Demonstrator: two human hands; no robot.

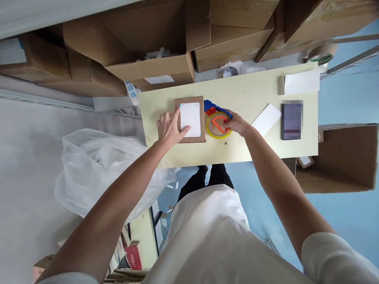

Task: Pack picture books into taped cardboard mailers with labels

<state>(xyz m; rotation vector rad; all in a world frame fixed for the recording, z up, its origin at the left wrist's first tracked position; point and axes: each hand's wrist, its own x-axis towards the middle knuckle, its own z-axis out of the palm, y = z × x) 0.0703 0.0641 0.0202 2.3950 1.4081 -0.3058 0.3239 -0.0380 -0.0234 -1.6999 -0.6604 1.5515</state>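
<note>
A small cardboard box (202,118) with a white label (190,120) on its top lies on the pale table. My left hand (171,126) rests on the left part of the box, thumb and forefinger spread over the label. Just right of the box is a tape dispenser (211,106) with blue and red parts and a roll of yellowish tape (211,132). My right hand (237,123) is closed around its right side; some fingers are hidden behind it. The dispenser's front end is close against the box's right edge; I cannot tell whether they touch.
On the table (166,156), a white card (266,119), a dark pixelated rectangular object (291,120) and a white stack (302,82) lie to the right. Large cartons (148,67) line the back. A plastic bag (94,169) sits at left, an open carton (343,157) at right.
</note>
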